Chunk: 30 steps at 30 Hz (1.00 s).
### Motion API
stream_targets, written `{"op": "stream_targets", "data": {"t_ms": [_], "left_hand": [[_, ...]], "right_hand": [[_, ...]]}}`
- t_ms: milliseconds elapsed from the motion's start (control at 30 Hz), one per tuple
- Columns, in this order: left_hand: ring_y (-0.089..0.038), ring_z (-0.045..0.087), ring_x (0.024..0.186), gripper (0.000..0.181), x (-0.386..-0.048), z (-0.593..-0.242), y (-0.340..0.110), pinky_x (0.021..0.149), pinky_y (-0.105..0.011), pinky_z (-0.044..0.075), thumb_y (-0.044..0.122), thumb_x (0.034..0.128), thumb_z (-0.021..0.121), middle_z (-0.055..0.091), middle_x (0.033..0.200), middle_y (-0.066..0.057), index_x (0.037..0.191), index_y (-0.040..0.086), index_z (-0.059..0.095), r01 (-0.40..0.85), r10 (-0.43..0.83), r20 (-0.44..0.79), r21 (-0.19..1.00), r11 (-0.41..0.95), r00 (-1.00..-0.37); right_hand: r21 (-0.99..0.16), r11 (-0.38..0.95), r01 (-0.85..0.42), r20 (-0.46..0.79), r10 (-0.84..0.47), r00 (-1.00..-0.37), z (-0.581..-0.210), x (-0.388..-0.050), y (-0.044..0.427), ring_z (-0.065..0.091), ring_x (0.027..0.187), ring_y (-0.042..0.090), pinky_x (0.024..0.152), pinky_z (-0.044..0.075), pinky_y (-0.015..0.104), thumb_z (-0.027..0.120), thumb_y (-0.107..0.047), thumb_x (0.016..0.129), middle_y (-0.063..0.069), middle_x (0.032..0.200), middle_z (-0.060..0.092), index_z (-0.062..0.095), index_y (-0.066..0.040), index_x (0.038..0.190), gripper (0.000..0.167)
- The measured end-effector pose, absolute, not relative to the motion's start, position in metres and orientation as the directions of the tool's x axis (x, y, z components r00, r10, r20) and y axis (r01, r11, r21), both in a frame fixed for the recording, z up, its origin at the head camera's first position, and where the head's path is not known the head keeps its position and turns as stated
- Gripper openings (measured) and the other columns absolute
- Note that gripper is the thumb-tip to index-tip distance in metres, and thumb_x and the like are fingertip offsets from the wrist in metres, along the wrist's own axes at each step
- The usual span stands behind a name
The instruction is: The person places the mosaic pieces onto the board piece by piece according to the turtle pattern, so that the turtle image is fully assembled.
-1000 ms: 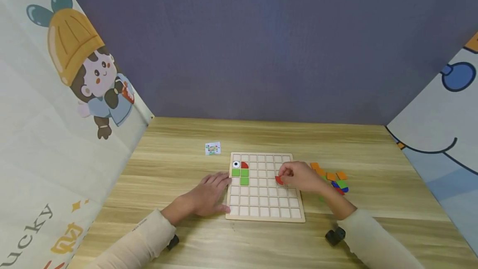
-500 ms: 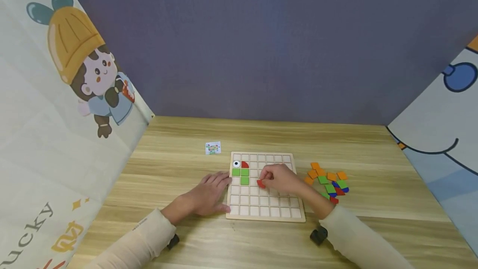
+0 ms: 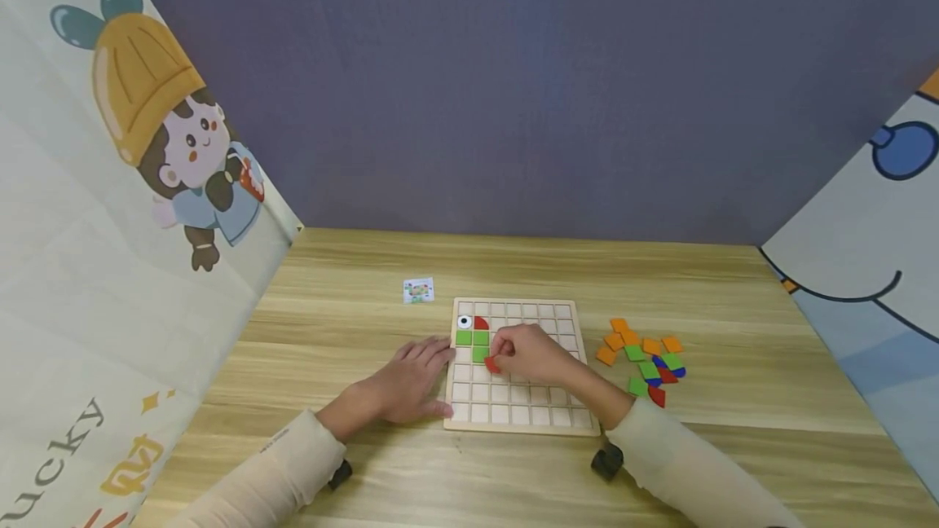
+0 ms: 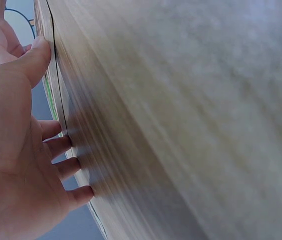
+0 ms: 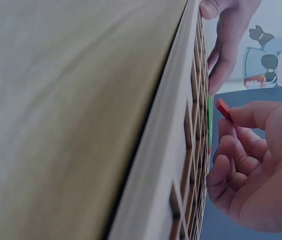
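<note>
My right hand (image 3: 534, 354) pinches a red quarter-circle tile (image 3: 492, 365) between thumb and fingertips, just over the wooden grid board (image 3: 521, 422). In the right wrist view the red tile (image 5: 223, 108) sticks out past the thumb, tilted. Near it on the board lie green square tiles (image 3: 480, 354), a white tile with a black dot (image 3: 465, 322) and another red quarter-circle (image 3: 480, 323). My left hand (image 3: 412, 381) rests at the board's left edge, fingers extended; in the left wrist view the fingertips of the left hand (image 4: 31, 135) touch the edge.
Loose orange tiles (image 3: 614, 341), green tiles (image 3: 648, 370), blue pieces and red pieces (image 3: 657, 396) lie scattered right of the board. A small printed card (image 3: 418, 290) lies behind the board to the left. A dark blue panel (image 3: 513, 104) stands behind the table (image 3: 352, 267).
My right hand has carried the red tile leftward across the board, to beside the lower green square. More of the loose tile pile shows now. The left hand stays put.
</note>
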<state>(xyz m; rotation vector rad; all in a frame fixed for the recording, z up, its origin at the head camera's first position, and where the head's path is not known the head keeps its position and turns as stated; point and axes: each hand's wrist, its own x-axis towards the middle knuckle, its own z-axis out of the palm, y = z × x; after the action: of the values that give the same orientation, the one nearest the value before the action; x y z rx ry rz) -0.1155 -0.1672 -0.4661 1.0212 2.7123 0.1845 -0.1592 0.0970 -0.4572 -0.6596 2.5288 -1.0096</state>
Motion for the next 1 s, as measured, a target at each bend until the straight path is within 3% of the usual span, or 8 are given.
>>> {"op": "stream_targets", "data": {"t_ms": [633, 1000], "left_hand": [[-0.037, 0.028, 0.154, 0.09, -0.115, -0.465, -0.168, 0.122, -0.059, 0.03, 0.064, 0.0954, 0.056, 0.03, 0.165, -0.018, 0.157, 0.004, 0.031, 0.615, 0.649, -0.204, 0.207, 0.761, -0.733], [-0.038, 0.029, 0.153, 0.089, -0.115, -0.464, -0.168, 0.12, -0.059, 0.031, 0.063, 0.0957, 0.057, 0.031, 0.164, -0.019, 0.156, 0.002, 0.032, 0.629, 0.661, -0.19, 0.204, 0.75, -0.726]], "right_hand": [[-0.639, 0.71, -0.295, -0.16, -0.498, -0.852, -0.458, -0.153, 0.072, 0.055, 0.061, 0.009, 0.057, 0.046, 0.023, 0.07, -0.01, 0.087, -0.007, 0.071, 0.065, 0.07, -0.013, 0.084, 0.004], [-0.551, 0.779, -0.3, -0.154, -0.448, -0.881, -0.459, -0.148, 0.067, 0.057, 0.067, 0.009, 0.064, 0.049, 0.027, 0.07, -0.012, 0.085, -0.009, 0.074, 0.067, 0.067, -0.018, 0.078, 0.01]]}}
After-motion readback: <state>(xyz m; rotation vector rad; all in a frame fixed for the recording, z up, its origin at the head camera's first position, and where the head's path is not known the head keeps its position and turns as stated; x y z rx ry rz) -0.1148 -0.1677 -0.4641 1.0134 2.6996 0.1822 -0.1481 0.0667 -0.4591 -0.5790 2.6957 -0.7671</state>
